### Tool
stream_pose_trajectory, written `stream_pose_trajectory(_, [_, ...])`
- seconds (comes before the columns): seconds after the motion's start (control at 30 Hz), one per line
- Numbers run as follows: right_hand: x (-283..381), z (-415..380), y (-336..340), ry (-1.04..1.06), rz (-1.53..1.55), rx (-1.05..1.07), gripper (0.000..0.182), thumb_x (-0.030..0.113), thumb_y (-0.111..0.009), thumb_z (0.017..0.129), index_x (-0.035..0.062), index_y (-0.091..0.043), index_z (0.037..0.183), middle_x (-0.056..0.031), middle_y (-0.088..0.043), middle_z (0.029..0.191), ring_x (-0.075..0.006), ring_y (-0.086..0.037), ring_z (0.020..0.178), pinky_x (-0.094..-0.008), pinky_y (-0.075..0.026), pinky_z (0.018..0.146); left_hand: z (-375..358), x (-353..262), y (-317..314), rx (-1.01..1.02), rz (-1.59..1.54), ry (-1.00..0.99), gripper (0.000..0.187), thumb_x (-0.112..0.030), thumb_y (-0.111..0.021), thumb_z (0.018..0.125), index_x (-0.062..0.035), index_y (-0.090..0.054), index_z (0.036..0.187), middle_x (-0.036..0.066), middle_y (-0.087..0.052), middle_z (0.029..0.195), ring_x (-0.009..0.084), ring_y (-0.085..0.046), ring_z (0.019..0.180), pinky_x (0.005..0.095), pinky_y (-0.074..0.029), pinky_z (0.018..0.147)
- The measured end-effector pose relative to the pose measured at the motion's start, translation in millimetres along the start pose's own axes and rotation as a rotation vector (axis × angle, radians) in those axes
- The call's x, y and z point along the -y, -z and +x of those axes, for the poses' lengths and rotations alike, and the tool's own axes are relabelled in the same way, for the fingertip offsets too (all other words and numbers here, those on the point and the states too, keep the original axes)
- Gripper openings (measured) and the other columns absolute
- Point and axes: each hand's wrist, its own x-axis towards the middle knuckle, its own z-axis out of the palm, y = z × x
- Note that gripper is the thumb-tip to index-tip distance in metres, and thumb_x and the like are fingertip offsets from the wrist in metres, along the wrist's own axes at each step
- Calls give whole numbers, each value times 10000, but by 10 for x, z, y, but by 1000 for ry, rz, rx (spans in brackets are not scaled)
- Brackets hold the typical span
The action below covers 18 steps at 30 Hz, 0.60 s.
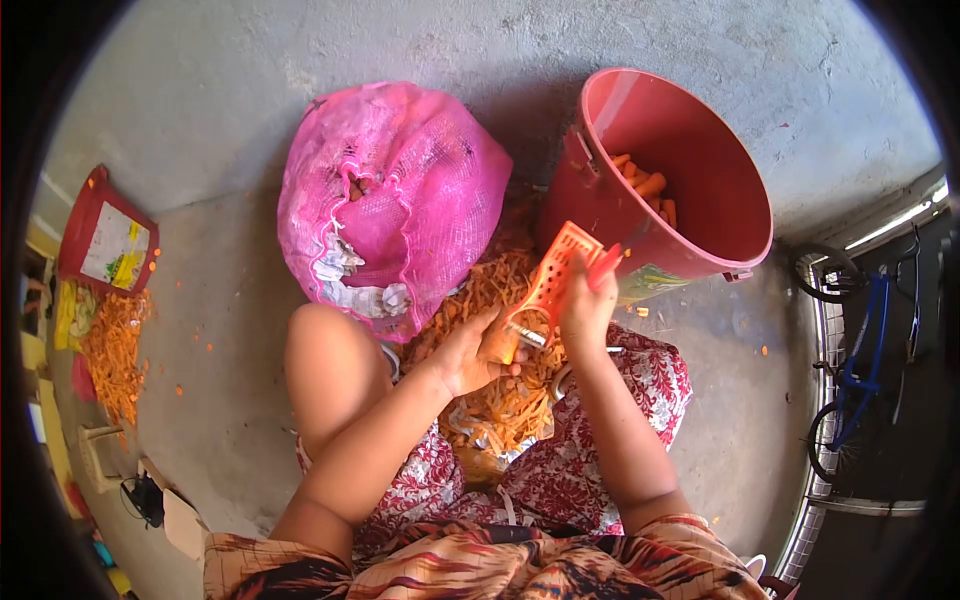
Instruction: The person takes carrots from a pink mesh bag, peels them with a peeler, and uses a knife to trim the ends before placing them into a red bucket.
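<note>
Low in front of my body, my left hand (pixel 462 358) is wrapped round a carrot (pixel 499 343). My right hand (pixel 585 308) grips an orange peeler (pixel 566 262) with a flat body full of holes. Its metal blade is right at the carrot's upper side. A red pointed piece sticks out beyond my right fingers, partly hidden by them. Under both hands lies a heap of carrot peelings (pixel 500 412), between my legs and spreading toward the wall.
A pink mesh sack (pixel 455 190) stands by the wall. Beside it, a tilted red bucket (pixel 572 195) holds several carrots (pixel 650 185). At far left are a smaller red bucket (pixel 78 232) and more peelings (pixel 115 345). A blue bicycle (pixel 862 385) is at right.
</note>
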Motion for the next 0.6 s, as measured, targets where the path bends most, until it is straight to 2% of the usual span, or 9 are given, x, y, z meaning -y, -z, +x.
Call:
stream_pose_trajectory(0.1, [45,-123,-71,24,-109,114,71,92,-491,850,24,-491,830,14,-489,681,-52,-416,590,-216,-372,524,-2,-4,-37,5,-72,34,301,-369,-448,845,-119,-503,1005,30,-552,829,167,-518,724,284,-394,539])
stream_pose_trajectory(0.17, [36,-186,-143,44,-56,103,119,137,-497,859,20,-510,843,25,-493,696,-41,-416,609,-195,-363,527,8,3,-68,9,-65,9,279,-347,-420,858,-122,-505,1001,9,-548,822,149,-510,702,274,-382,523])
stream_pose_trajectory(0.27, [14,-202,-140,103,-176,138,104,110,-480,861,11,-513,865,9,-511,737,-49,-431,640,-198,-379,554,-10,9,-104,36,-55,-26,271,-330,-385,874,-124,-499,1008,14,-543,827,141,-502,693,272,-386,527])
stream_pose_trajectory(0.37, [-187,-100,-75,218,-327,106,77,83,-472,854,19,-508,829,15,-499,684,-52,-424,593,-206,-374,526,-10,9,-58,99,-57,49,282,-342,-356,889,-125,-485,1015,39,-523,828,145,-491,696,268,-391,545])
stream_pose_trajectory(0.43, [-235,213,38,250,-295,-99,127,53,-497,822,19,-450,710,-26,-450,596,-91,-398,555,-251,-371,505,-45,11,-44,162,-47,142,291,-361,-355,891,-124,-473,1011,55,-502,817,151,-482,704,267,-396,562])
stream_pose_trajectory(0.47, [-168,370,122,197,-351,-217,148,67,-487,829,20,-434,699,-9,-441,577,-79,-395,518,-238,-355,469,-62,39,-41,147,-46,133,312,-372,-363,885,-123,-459,1046,53,-488,809,152,-472,712,270,-393,580])
stream_pose_trajectory(0.5, [-66,453,177,135,-248,-276,133,89,-481,838,34,-448,721,13,-446,578,-62,-393,483,-224,-342,440,-81,68,-34,133,-41,127,339,-383,-372,879,-122,-444,1082,52,-474,802,153,-462,721,273,-390,598])
stream_pose_trajectory(0.57, [129,403,147,102,-96,-256,105,96,-473,845,44,-469,754,26,-454,583,-45,-396,479,-213,-341,433,-89,77,-21,107,-32,104,406,-404,-389,867,-119,-416,1154,49,-446,787,156,-443,737,280,-384,634])
stream_pose_trajectory(0.6, [84,342,147,48,-58,-165,92,91,-468,847,45,-478,767,29,-459,588,-44,-394,477,-208,-340,432,-39,60,63,128,-74,110,376,-380,-419,861,-103,-450,1113,73,-489,852,171,-466,757,296,-390,627])
